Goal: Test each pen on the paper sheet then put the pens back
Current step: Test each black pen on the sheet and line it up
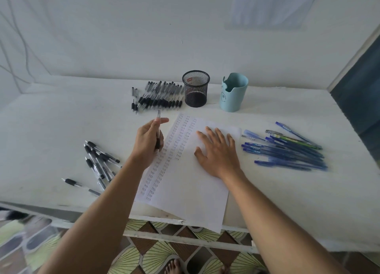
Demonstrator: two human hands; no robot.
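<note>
Against a plain white wall (123, 37), a flat white surface (61, 113) stands over a floor of green-and-brown patterned tiles (144, 257). At its far edge a black wire-mesh cup (196, 88) and a pale blue plastic cup (233, 93) stand beside a row of clear black-collared pens (158, 98). More black pens (98, 160) lie near the left edge and blue pens (287, 150) toward the right. A white paper sheet with columns of small marks (191, 187) overhangs the near edge. The left grip (148, 142) curls round one clear pen (158, 117) over the sheet's left edge. The right grip (218, 152) lies flat, fingers spread, on the sheet.
</note>
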